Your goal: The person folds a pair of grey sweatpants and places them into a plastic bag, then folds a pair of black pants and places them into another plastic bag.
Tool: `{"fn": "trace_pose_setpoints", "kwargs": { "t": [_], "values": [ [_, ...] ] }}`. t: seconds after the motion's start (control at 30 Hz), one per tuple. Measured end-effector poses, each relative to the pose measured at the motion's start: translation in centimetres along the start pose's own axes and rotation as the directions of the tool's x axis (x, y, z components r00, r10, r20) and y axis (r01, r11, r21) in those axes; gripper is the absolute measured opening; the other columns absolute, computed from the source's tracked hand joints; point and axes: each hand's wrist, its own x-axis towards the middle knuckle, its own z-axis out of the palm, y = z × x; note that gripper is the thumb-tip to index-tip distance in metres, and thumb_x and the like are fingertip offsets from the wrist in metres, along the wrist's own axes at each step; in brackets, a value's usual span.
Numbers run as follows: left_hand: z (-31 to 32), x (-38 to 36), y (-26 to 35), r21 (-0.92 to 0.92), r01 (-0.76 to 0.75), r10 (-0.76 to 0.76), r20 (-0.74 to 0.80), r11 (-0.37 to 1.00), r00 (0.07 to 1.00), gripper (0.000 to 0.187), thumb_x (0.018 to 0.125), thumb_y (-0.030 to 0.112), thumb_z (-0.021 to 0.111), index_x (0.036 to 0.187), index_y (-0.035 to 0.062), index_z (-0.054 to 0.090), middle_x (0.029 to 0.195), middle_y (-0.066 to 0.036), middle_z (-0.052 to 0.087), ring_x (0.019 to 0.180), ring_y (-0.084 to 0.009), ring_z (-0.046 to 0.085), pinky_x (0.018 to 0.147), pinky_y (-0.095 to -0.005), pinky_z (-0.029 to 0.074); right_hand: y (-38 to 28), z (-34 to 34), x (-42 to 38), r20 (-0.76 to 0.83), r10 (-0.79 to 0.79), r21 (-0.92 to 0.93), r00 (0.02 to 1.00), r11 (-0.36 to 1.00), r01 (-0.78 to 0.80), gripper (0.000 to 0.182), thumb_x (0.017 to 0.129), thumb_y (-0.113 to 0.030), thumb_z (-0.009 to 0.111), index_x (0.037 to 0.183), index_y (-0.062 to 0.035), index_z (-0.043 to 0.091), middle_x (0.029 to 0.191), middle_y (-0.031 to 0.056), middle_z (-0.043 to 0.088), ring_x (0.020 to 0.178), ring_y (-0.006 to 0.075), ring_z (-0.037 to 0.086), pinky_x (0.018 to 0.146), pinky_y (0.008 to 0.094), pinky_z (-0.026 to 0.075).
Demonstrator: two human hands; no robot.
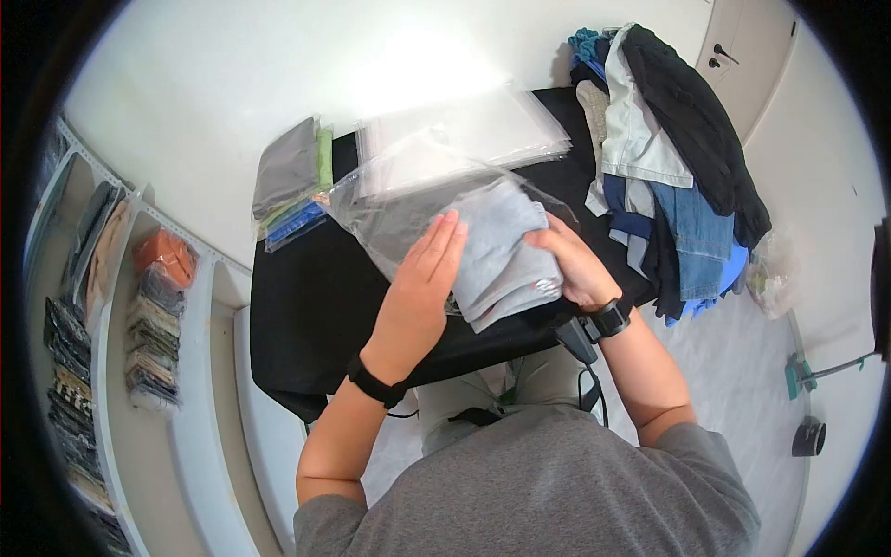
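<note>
A folded light blue-grey garment (506,255) is between my two hands over the black-covered table, its far end at the mouth of a clear plastic bag (380,218). My right hand (577,263) grips the garment's right side, thumb on top and fingers behind it. My left hand (429,278) lies along its left side with the fingers stretched out, over the bag's near edge. How far the garment sits inside the bag is hard to tell through the clear film.
Flat clear bags (464,135) lie stacked at the table's back. Packed garments (288,176) are at the back left. A clothes heap (673,158) hangs over the right end. Shelves with packed clothes (153,339) stand at left. The black tablecloth (306,306) covers the table.
</note>
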Motion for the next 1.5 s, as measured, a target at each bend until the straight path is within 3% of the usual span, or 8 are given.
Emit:
{"fn": "trace_pose_setpoints", "kwargs": {
  "t": [0.13, 0.3, 0.37, 0.43, 0.63, 0.93, 1.1, 1.5],
  "values": [
    [0.8, 1.3, 1.2, -0.008, -0.058, 0.058, 0.028, 0.998, 0.998, 0.05, 0.082, 0.0, 0.042, 0.132, -0.0027, 0.042, 0.138, -0.018, 0.041, 0.129, -0.0326, 0.038, 0.106, -0.0426, 0.031, 0.5, 1.5, 0.0, -0.069, -0.116, -0.545, 0.991, 0.836, 0.06, 0.069, 0.076, -0.019, 0.066, 0.131, 0.0101, 0.036, 0.118, 0.0182, 0.055, 0.108, 0.0221, 0.054, 0.094, 0.0296, 0.042],
    [1.3, 2.4, 4.0, -0.144, -0.236, 0.243, 0.03, 0.961, 0.97, 0.049, 0.082, -0.004, 0.041, 0.13, -0.0033, 0.045, 0.137, -0.018, 0.044, 0.13, -0.0317, 0.039, 0.107, -0.0448, 0.029, 1.3, 1.2, 2.4, -0.194, -0.293, -0.458, 0.936, 0.871, 0.178, 0.087, 0.072, -0.026, 0.071, 0.136, 0.0122, 0.026, 0.133, 0.0293, 0.042, 0.124, 0.0293, 0.044, 0.102, 0.0324, 0.036],
    [1.5, 2.4, 5.2, -0.201, -0.264, 0.279, 0.05, 0.943, 0.959, 0.048, 0.081, -0.003, 0.042, 0.129, -0.0031, 0.047, 0.136, -0.018, 0.044, 0.131, -0.0315, 0.038, 0.107, -0.0451, 0.028, 1.4, 0.4, 3.7, -0.065, -0.518, -0.869, 0.853, 0.45, 0.206, 0.092, 0.071, -0.032, 0.071, 0.137, 0.0115, 0.023, 0.13, 0.0313, 0.043, 0.123, 0.0329, 0.044, 0.102, 0.0331, 0.036],
    [1.1, 2.1, 6.5, -0.296, -0.292, 0.316, 0.035, 0.91, 0.948, 0.047, 0.081, -0.001, 0.043, 0.128, -0.0034, 0.048, 0.136, -0.018, 0.044, 0.131, -0.0321, 0.038, 0.107, -0.0449, 0.029, -0.4, 3.3, 3.1, -0.288, -0.43, -0.714, 0.855, 0.691, 0.107, 0.096, 0.069, -0.036, 0.07, 0.138, 0.0106, 0.021, 0.128, 0.0337, 0.044, 0.122, 0.0377, 0.045, 0.101, 0.0346, 0.036],
    [0.7, 0.0, 7.8, -0.356, -0.297, 0.281, -0.097, 0.886, 0.955, 0.045, 0.079, -0.012, 0.045, 0.124, -0.006, 0.049, 0.134, -0.021, 0.046, 0.127, -0.0333, 0.042, 0.106, -0.044, 0.033, -3.0, 4.3, 3.0, -0.212, -0.541, -0.95, 0.814, 0.309, -0.043, 0.091, 0.067, -0.034, 0.068, 0.136, 0.009, 0.026, 0.112, 0.034, 0.054, 0.106, 0.0421, 0.055, 0.09, 0.0414, 0.045],
    [2.4, -1.3, 6.1, -0.296, -0.142, 0.136, -0.043, 0.945, 0.99, 0.045, 0.081, -0.01, 0.042, 0.126, -0.0063, 0.047, 0.134, -0.02, 0.046, 0.128, -0.0332, 0.042, 0.106, -0.0429, 0.032, -0.1, 1.4, 5.8, -0.201, -0.452, -0.943, 0.869, 0.328, -0.048, 0.086, 0.072, -0.045, 0.068, 0.127, 0.0124, 0.035, 0.11, 0.0353, 0.054, 0.107, 0.042, 0.055, 0.091, 0.0428, 0.045],
    [2.4, -1.7, 5.9, -0.213, -0.136, 0.135, -0.02, 0.968, 0.991, 0.044, 0.082, -0.008, 0.043, 0.126, -0.0035, 0.049, 0.134, -0.018, 0.047, 0.128, -0.0308, 0.042, 0.106, -0.0436, 0.031, 0.0, -1.4, 5.7, -0.26, -0.422, -0.96, 0.869, 0.018, -0.278, 0.063, 0.088, -0.04, 0.05, 0.122, 0.0122, 0.04, 0.115, 0.0325, 0.052, 0.105, 0.0418, 0.056, 0.088, 0.0464, 0.046],
    [2.9, -2.7, 5.8, -0.201, -0.078, 0.088, 0.044, 0.977, 0.995, 0.044, 0.081, -0.006, 0.045, 0.125, -0.0009, 0.053, 0.134, -0.013, 0.048, 0.13, -0.0272, 0.04, 0.108, -0.0451, 0.026, 3.9, 1.5, 3.4, 0.283, -0.464, -0.932, 0.839, -0.339, 0.127, 0.048, 0.09, -0.028, 0.047, 0.128, 0.0017, 0.042, 0.128, 0.0248, 0.047, 0.119, 0.041, 0.045, 0.096, 0.0522, 0.037]
  ]
}}
